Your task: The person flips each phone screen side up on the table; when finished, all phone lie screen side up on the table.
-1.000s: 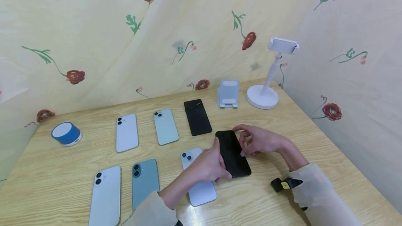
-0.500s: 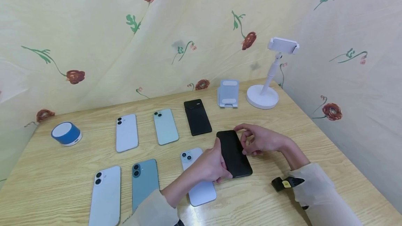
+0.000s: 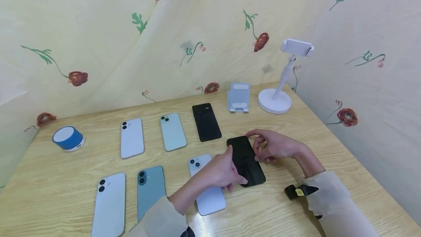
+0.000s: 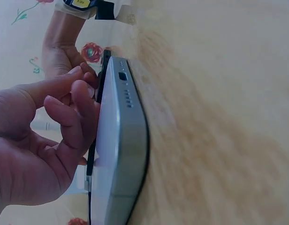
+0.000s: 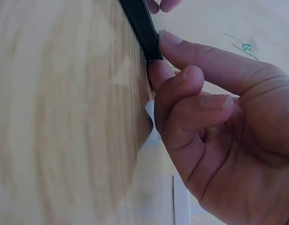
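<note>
A black smartphone [image 3: 246,162] lies between my two hands, its dark screen facing up. At its left side is my left hand [image 3: 218,171], the thumb over the lower left corner and the index finger along the left edge. In the left wrist view, the other fingers [image 4: 72,112] of that hand curl in beside the phones. From the other side, my right hand [image 3: 274,145] pinches the right edge; the right wrist view has the thumb on top and a fingertip under the black phone [image 5: 140,28]. A pale phone [image 3: 210,202] lies partly under my left forearm.
Several more phones lie face down: a white phone [image 3: 108,204], a teal phone [image 3: 151,189], a lavender phone [image 3: 132,138], a mint phone [image 3: 173,131] and a black phone [image 3: 207,121]. Behind stand a small phone holder [image 3: 239,97], a tall white stand [image 3: 275,101] and a blue-white cylinder [image 3: 68,138].
The black smartphone has shifted slightly to the right with both hands. My left thumb has moved from its lower edge up onto the screen's corner. The other phones stay put.
</note>
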Available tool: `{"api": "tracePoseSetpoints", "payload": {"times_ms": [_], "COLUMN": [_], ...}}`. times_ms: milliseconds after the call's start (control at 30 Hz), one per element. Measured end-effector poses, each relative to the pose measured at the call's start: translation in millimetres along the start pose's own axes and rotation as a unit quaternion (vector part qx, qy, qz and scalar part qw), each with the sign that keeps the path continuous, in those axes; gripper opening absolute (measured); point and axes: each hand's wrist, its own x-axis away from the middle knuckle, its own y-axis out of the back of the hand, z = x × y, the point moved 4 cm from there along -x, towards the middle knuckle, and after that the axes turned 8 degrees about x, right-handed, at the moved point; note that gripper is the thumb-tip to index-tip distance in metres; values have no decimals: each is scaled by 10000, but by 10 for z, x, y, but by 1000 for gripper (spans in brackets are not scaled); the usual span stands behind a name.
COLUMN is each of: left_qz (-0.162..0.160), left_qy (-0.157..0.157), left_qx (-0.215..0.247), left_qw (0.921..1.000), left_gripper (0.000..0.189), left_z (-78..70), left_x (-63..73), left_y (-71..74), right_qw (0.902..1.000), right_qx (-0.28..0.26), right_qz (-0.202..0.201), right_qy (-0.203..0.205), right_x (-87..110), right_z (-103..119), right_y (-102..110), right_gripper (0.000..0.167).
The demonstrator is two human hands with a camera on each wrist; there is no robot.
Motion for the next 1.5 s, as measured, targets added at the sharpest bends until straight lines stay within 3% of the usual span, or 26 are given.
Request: {"api": "tracePoseSetpoints", "payload": {"times_ms": [233,467,600,733,867,1133,1500], "left_qz": [-111,-702,-972,-985,-911,-765,-408], "left_qy": [-136,-223,-127,15,79,184,372], "left_qx": [-143,-205,-160,-237,-327,-307,-177], "left_qw": [9997,9971,9951,9949,9953,9964,9983], "left_gripper": [116,99,91,89,88,86,78], "left_z": [-4,70,180,288,352,443,515], "left_x": [134,571,805,962,1034,1044,1016], "left_y": [177,648,804,805,741,643,614], "right_qw": [10000,9976,9957,9949,9951,9964,9951], "right_qx": [44,383,568,677,670,591,935], "right_qz": [8,-548,-610,-563,-491,-16,310], "right_qy": [66,196,399,497,530,607,103], "right_x": [-15,65,58,-19,-150,-436,-610], "right_z": [38,172,343,524,656,758,811], "right_y": [8,112,87,11,-90,-362,-626], "right_gripper": [88,78,71,67,63,54,50]}}
